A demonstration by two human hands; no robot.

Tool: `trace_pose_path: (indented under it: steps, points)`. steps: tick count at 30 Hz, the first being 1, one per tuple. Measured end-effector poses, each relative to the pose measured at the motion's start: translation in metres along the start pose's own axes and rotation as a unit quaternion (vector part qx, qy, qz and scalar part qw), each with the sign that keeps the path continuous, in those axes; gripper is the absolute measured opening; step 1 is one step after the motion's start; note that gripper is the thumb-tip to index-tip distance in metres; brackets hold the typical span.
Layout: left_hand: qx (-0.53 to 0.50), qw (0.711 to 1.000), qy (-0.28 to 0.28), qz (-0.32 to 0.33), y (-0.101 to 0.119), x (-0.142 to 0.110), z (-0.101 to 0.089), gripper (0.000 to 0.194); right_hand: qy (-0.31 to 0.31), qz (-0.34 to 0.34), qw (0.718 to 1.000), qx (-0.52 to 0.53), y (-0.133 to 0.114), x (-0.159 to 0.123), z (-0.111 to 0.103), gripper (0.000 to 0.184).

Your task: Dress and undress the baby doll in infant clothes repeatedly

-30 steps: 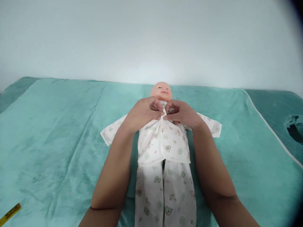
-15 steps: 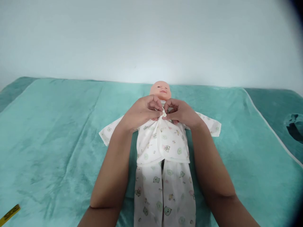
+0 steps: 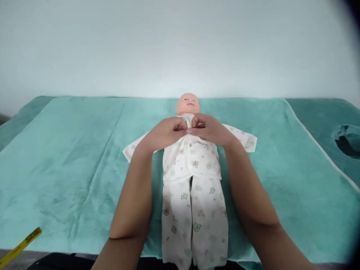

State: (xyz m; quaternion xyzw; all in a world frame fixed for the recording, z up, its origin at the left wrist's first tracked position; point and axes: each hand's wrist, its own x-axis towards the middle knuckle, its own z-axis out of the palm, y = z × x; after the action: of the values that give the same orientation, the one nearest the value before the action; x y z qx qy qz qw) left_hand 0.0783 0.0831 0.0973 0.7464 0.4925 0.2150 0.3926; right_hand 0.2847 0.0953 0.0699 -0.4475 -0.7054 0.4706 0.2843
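A baby doll lies on its back, dressed in a white printed shirt and matching trousers. Both my hands meet at the upper front of the shirt, just below the doll's neck. The fingers of my left hand pinch the shirt's front edge. Opposite it, my right hand pinches the other side, thumb tips close together. The button seen there a moment ago is now hidden by my fingers. The doll's sleeves spread out to both sides beyond my wrists.
A green blanket with a pale edge covers the surface under the doll. A plain pale wall rises behind. At the lower left lies a yellow strip with dark marks. A clear and black object rests at the right.
The view has shifted, so the blanket's near edge now shows. My hands have come closer together over the shirt front, covering the button. My right fingers are more curled.
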Motion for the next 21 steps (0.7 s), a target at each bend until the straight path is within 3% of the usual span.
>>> trace_pose_path:
  steps: [5, 10, 16, 21]
  points:
    - [-0.006, 0.993, -0.113, 0.040, 0.004, -0.027, 0.002, 0.014, -0.011, 0.044, 0.973, -0.226, -0.034, -0.044, 0.016, 0.038]
    - [-0.043, 0.994, -0.092, 0.040, -0.006, -0.028, 0.012, 0.013, 0.006, 0.062, 0.948, -0.312, -0.036, -0.056, 0.027, 0.034]
    - [-0.025, 0.998, -0.052, 0.027, -0.001, -0.025, 0.017, 0.018, -0.041, 0.055, 0.970, -0.234, -0.018, -0.044, 0.011, 0.032]
    - [-0.067, 0.996, -0.062, 0.010, 0.005, -0.029, 0.011, 0.018, -0.146, 0.084, 0.983, -0.067, -0.022, -0.033, -0.004, 0.020]
